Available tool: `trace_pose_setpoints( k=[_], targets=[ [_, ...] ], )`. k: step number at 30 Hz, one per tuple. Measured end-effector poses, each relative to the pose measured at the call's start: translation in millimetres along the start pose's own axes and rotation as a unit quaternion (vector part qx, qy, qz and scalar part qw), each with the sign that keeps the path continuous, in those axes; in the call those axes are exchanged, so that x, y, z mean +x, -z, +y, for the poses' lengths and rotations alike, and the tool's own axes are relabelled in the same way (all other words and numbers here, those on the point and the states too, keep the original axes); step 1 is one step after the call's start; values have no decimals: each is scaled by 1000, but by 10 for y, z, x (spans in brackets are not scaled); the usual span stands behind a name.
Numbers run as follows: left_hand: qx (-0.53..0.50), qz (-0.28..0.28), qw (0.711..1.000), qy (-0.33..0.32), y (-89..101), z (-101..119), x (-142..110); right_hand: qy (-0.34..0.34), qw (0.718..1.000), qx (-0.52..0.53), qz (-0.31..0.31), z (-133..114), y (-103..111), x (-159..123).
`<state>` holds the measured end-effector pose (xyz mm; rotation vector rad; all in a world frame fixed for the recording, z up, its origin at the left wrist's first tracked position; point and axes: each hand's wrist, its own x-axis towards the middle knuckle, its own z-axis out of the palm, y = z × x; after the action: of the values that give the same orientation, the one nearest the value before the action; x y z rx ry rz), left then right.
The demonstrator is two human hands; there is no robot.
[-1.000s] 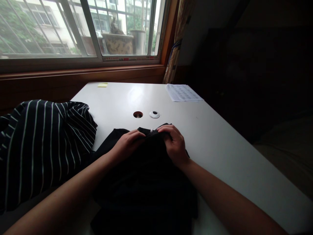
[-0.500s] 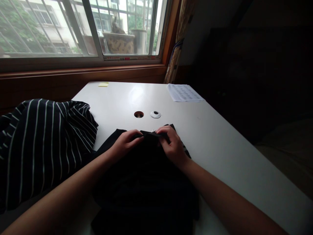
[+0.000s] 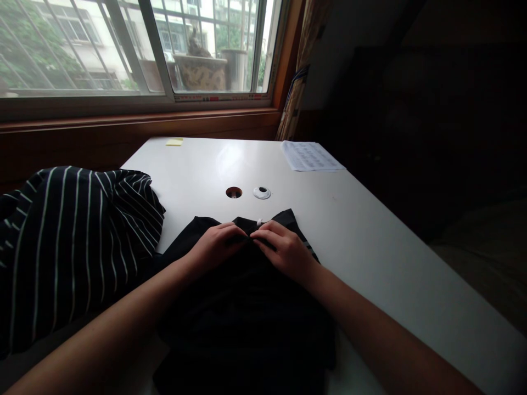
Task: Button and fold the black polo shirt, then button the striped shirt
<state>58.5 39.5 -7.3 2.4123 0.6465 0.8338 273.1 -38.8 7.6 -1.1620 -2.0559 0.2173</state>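
A black garment [image 3: 247, 307] lies spread on the white table in front of me; it is too dark to tell whether it is a shirt or trousers. Its far edge shows a small white tag [image 3: 259, 222], and pale stripes run along its right side. My left hand [image 3: 218, 241] pinches the cloth just below that far edge. Close beside it, my right hand [image 3: 284, 247] pinches the same cloth, the fingertips of both hands nearly meeting. What lies under the fingers is hidden.
A bunched black cloth with white stripes [image 3: 82, 236] lies at the left. Farther back on the white table [image 3: 197, 170] are a round cable hole [image 3: 234, 192], its white cover [image 3: 262, 192], a yellow sticky note [image 3: 174, 141] and printed papers [image 3: 312, 156]. A barred window [image 3: 164, 49] stands behind.
Both hands have come down from the garment's far edge and drawn together. The edge now lies flatter, and the white tag shows more fully.
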Motion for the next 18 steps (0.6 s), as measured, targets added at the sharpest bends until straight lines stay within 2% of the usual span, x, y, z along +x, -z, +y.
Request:
trace_pose_setpoints(
  k=[7, 12, 18],
  targets=[
    [27, 20, 999, 22, -25, 84, -14, -2, 998, -59, -10, -75, 2, -18],
    [24, 14, 999, 43, -16, 127, -4, -16, 993, -115, -6, -118, -35, -36],
    [-12, 9, 999, 35, 1, 139, -8, -41, 980, -187, -56, -182, -34, -3]
  ],
)
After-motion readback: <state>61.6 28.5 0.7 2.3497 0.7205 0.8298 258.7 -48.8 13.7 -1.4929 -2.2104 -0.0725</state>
